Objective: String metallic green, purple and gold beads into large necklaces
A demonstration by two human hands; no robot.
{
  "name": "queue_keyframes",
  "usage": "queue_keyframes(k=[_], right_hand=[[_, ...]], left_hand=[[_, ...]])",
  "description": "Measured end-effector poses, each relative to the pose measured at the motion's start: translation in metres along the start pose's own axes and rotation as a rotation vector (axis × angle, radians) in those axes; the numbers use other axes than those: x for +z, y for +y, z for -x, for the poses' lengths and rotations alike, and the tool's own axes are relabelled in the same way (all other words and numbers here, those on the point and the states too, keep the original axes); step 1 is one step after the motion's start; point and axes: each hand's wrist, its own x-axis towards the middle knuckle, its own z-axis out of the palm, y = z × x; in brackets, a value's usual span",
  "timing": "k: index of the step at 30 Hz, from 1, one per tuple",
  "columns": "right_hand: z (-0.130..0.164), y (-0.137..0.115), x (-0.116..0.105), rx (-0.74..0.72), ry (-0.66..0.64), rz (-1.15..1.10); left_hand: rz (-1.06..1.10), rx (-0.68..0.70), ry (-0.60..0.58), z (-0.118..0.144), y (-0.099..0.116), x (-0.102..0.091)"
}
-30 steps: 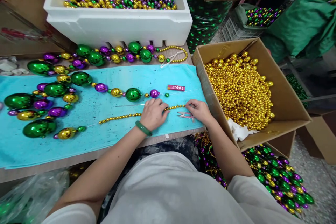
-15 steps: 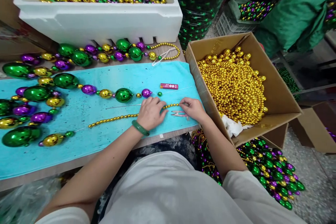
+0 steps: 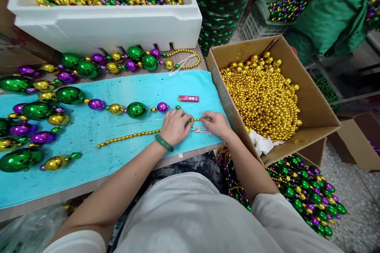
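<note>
My left hand (image 3: 175, 126) and right hand (image 3: 216, 123) each pinch the gold bead strand (image 3: 130, 137) lying on the turquoise towel (image 3: 97, 126). The big-bead garland (image 3: 71, 99) looks mostly strung; this small gold run is still loose, not yet tied off

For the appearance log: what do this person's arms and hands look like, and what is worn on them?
Both forearms are bare. Short white sleeves show at the bottom of the view. The left hand has a green bangle at the wrist. The right hand shows no jewellery and no glove.

Gold bead strand (image 3: 127, 138) on a turquoise towel (image 3: 97, 126) speckled black; green bangle (image 3: 163, 143); red-pink label (image 3: 189, 98).
</note>
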Motion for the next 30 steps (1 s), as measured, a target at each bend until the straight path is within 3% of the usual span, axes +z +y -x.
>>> queue_keyframes(k=[8,15,19,24,30], right_hand=[[0.0,0.002,0.001,-0.012,0.012,-0.021],[0.002,0.004,0.005,-0.069,0.02,-0.108],[0.005,-0.004,-0.003,-0.125,0.059,-0.173],[0.007,-0.023,-0.023,-0.114,0.203,-0.369],[0.002,-0.039,-0.032,-0.094,0.285,-0.429]], left_hand=[[-0.022,-0.002,0.005,0.003,0.001,0.0],[0.078,0.094,0.012,-0.01,0.012,0.008],[0.257,0.08,0.016,-0.016,0.012,0.012],[0.565,-0.077,-0.002,-0.011,0.0,-0.008],[0.748,-0.14,-0.212,-0.003,-0.019,-0.029]])
